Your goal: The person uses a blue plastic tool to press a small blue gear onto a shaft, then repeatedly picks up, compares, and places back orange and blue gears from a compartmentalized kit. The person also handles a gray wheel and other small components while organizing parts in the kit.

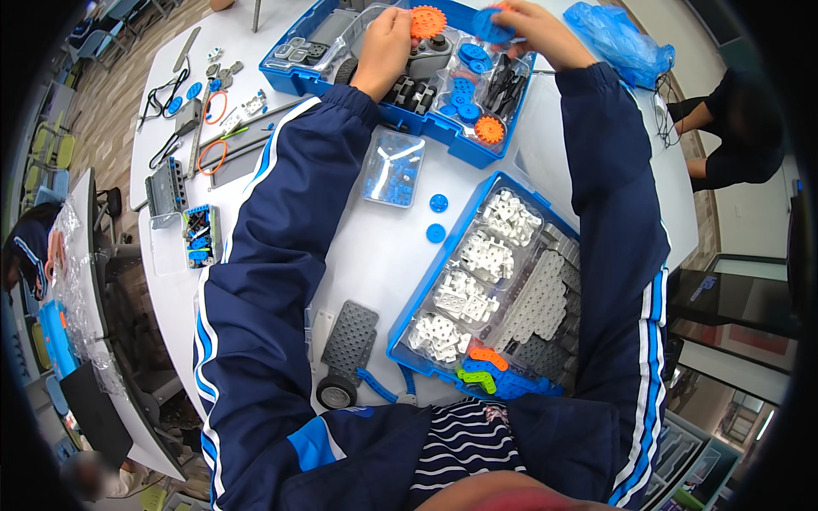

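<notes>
Both arms stretch forward over a blue parts box (480, 156) at the far side of the table. My left hand (383, 58) pinches an orange gear (429, 23) by its edge. To its right, my right hand (550, 36) holds a blue gear (489, 28); a bit of orange shows by its fingertips, too small to name. Below the hands, clear trays in the box carry blue gears (466, 94), another orange gear (489, 129), black cables and a grey controller (429, 61). Two small blue wheels (438, 203) lie on the white table.
Nearer me is a second blue box (415, 313) of white connectors and grey plates. A clear case (393, 169) of blue pieces, a grey plate with a wheel (348, 341) and loose parts lie leftward. A blue plastic bag (622, 43) and another person (733, 128) are at right.
</notes>
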### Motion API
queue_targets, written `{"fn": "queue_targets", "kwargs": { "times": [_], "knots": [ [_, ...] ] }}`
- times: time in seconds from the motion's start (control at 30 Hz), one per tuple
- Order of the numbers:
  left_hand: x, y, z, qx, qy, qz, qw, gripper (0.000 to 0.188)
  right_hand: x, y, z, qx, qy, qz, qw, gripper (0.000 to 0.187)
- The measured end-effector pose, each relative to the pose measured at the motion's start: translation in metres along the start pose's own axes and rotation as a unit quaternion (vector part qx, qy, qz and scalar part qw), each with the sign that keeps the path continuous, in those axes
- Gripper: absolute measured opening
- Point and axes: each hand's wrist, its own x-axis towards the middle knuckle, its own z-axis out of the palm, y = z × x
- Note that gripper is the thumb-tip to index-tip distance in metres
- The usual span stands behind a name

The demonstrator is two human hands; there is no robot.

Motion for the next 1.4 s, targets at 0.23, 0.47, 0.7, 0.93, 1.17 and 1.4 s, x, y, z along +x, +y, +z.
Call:
{"fn": "queue_targets", "kwargs": {
  "times": [0.23, 0.47, 0.7, 0.93, 1.17, 1.4],
  "knots": [
    [0.000, 0.018, -0.002, -0.265, -0.058, -0.188, 0.944, 0.044, -0.022, -0.031, 0.032, -0.084, -0.024, -0.022, 0.996, 0.037],
    [-0.005, 0.026, 0.023, -0.322, -0.030, -0.285, 0.903, 0.038, -0.011, -0.049, 0.050, 0.136, -0.028, 0.040, 0.989, 0.048],
    [0.001, 0.004, 0.004, -0.400, 0.001, -0.254, 0.881, 0.031, 0.006, 0.006, 0.023, -0.344, 0.047, -0.200, 0.916, 0.042],
    [-0.008, 0.014, 0.007, -0.404, 0.011, -0.223, 0.887, 0.031, 0.002, 0.040, 0.040, -0.427, 0.024, -0.171, 0.888, 0.045],
    [-0.009, 0.014, 0.007, -0.392, -0.010, -0.214, 0.895, 0.031, 0.001, 0.026, 0.043, -0.471, 0.050, -0.099, 0.875, 0.033],
    [-0.007, 0.008, 0.016, -0.385, 0.050, -0.198, 0.900, 0.032, -0.002, 0.022, 0.046, -0.511, 0.144, -0.153, 0.833, 0.025]
  ]
}}
